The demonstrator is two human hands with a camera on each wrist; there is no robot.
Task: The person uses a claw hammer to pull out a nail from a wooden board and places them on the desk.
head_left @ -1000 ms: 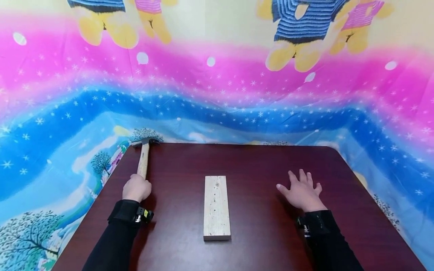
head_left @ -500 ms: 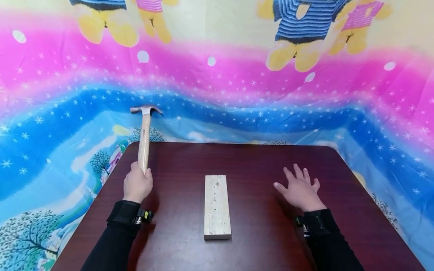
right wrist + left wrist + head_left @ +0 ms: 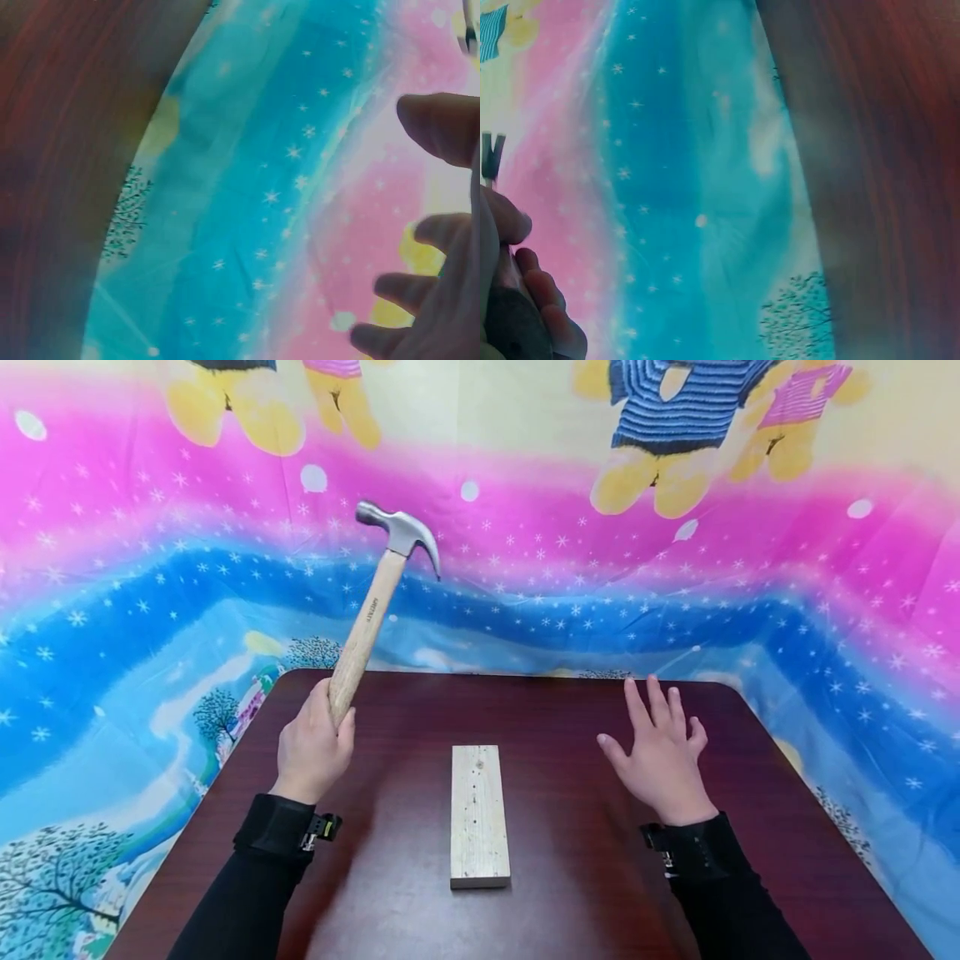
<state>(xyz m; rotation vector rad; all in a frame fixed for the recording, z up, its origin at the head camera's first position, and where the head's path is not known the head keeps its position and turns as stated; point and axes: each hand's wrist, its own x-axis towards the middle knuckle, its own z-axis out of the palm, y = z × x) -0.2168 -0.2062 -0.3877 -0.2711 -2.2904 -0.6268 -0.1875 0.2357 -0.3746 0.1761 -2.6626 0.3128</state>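
My left hand [image 3: 313, 747] grips a claw hammer [image 3: 369, 618] low on its wooden handle, raised over the table. The steel head is up, tilted to the right, with the claw curving down on the right side. In the left wrist view the curled fingers [image 3: 547, 296] wrap the handle, and the forked claw shows at the left edge. My right hand [image 3: 663, 768] is held up above the table's right half, fingers spread and holding nothing; its fingers [image 3: 405, 289] also show spread in the right wrist view. Between the hands, a pale wooden board [image 3: 480, 818] lies flat, with several small dark holes along its middle.
The dark red-brown table [image 3: 570, 910] has rounded far corners. Behind and beside it hangs a printed cloth [image 3: 525, 552] in pink, blue and cream with bears and snowflakes. Black straps with small cameras sit on both wrists.
My left hand has lifted the hammer from near the far left table corner, up and toward the right, its head now tilted right. My right hand has risen, fingers still spread. The board stays put.
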